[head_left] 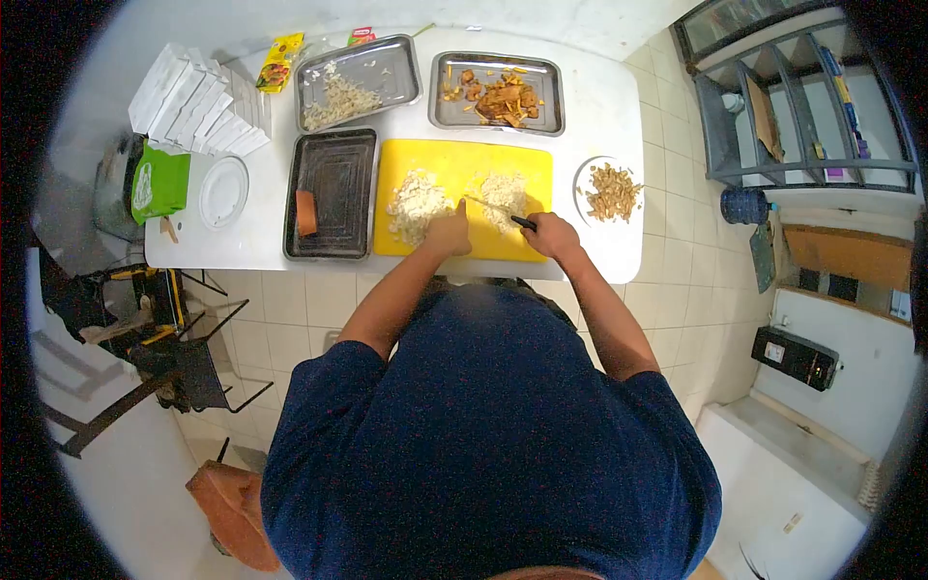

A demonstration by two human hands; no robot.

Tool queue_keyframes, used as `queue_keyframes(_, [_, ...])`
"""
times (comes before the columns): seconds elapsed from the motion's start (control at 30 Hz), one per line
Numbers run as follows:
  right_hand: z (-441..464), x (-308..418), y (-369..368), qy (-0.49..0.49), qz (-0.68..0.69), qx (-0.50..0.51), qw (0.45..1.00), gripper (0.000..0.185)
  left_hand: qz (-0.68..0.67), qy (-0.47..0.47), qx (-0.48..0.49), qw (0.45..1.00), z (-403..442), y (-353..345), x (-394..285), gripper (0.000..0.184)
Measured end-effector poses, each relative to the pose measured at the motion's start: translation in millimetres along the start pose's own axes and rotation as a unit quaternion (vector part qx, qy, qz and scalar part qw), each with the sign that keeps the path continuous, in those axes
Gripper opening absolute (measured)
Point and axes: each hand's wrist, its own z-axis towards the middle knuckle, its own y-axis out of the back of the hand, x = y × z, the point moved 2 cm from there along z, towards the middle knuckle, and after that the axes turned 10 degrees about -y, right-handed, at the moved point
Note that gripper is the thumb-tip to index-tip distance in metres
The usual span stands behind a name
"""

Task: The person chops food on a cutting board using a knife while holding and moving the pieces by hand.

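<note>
My right hand [552, 236] grips the black handle of a knife [499, 207]. Its blade points left, low over a pile of pale chopped food [503, 196] on a yellow cutting board [464, 155]. Near the blade tip is my left hand [449, 234], one digit stretched out towards the tip and nothing visible in its grasp; the other fingers are partly hidden. Whether that digit touches the blade I cannot tell. Just beyond my left hand lies a second, larger chopped pile [416, 205].
A dark tray [332, 193] holding an orange-brown block [305, 213] adjoins the board. Behind are a tray of pale shreds [391, 72] and a tray of browned pieces [553, 97]. On the right sits a plate of brown pieces [613, 191]; white boxes [184, 92] stand left.
</note>
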Motion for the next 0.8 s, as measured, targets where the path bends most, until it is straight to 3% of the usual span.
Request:
queue_keyframes(0.27, [-1, 10, -7, -0.006, 0.021, 0.041, 0.999, 0.037, 0.009, -0.012, -0.022, 1.0, 13, -15, 8, 0.104])
queue_keyframes(0.8, [-6, 14, -16, 0.009, 0.06, -0.002, 0.998, 0.036, 0.012, -0.015, -0.023, 1.0, 8, -11, 7, 0.104])
